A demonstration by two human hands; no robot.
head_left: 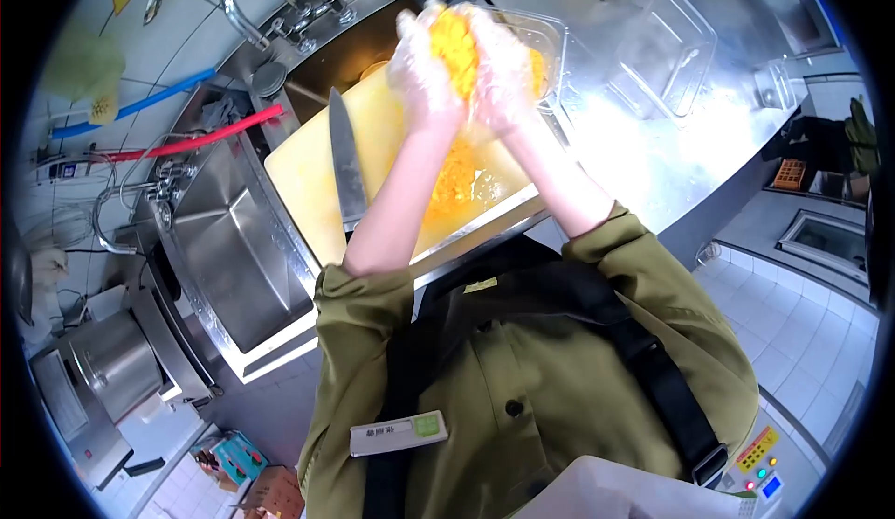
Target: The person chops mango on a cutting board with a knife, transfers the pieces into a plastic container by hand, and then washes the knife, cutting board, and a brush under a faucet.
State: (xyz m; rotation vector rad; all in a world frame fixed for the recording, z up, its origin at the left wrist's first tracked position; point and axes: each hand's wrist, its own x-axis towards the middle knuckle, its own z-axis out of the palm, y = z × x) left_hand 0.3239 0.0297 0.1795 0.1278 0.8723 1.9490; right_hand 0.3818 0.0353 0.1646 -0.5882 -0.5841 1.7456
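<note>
Between my gloved left hand [427, 76] and my gloved right hand [502, 73] is a heap of chopped orange food [454, 51], pressed from both sides above the far edge of the yellowish cutting board [303, 166]. More orange pieces [453, 181] lie on the board between my forearms, with wet spots beside them. A large knife [346, 160] rests on the board left of my left forearm. Just beyond my right hand stands a clear plastic container [552, 39] with some orange food in it.
Another clear container [667, 53] is on the steel counter [597, 137] at the right. Left of the board is a steel sink [233, 230]. A faucet [244, 6] stands at the back, and red and blue hoses run at the left.
</note>
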